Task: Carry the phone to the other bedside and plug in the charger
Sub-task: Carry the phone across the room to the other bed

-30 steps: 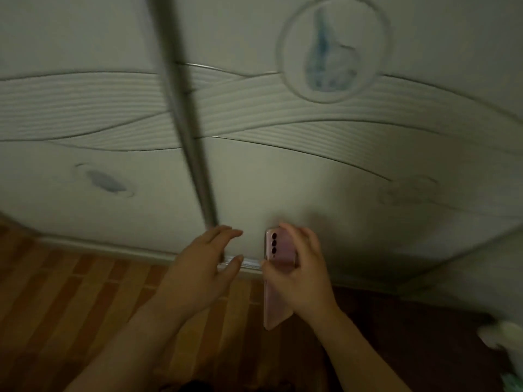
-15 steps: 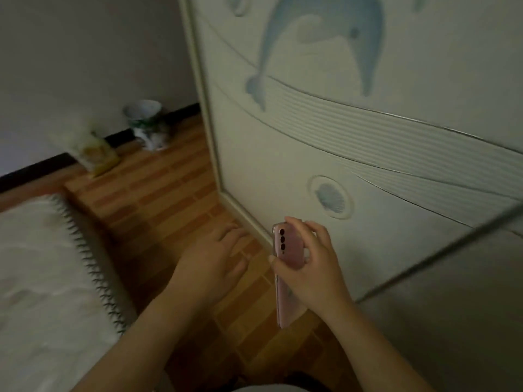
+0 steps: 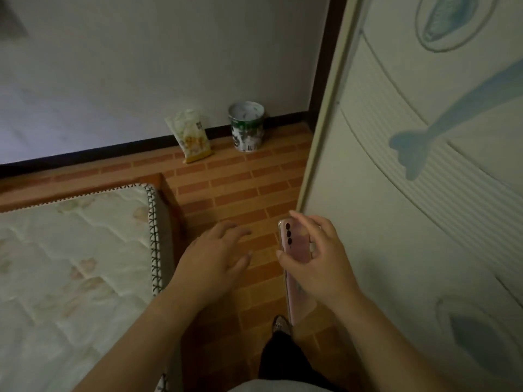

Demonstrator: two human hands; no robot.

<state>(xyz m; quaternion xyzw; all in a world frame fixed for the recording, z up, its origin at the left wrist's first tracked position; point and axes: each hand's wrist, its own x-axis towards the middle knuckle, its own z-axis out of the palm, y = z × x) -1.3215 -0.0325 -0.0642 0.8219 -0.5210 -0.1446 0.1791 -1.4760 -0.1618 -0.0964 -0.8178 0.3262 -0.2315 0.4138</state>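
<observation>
Pink phone (image 3: 294,250) stays gripped in right hand (image 3: 317,264), left hand (image 3: 215,258) open; mattress (image 3: 76,250) now nearer.

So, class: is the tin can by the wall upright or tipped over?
Upright. The tin can stands on its base on the brick-patterned floor, round open top facing up, beside a leaning snack bag.

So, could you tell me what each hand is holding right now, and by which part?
The right hand holds the pink phone around its middle, thumb on one long edge, fingers behind. The left hand holds nothing.
</observation>
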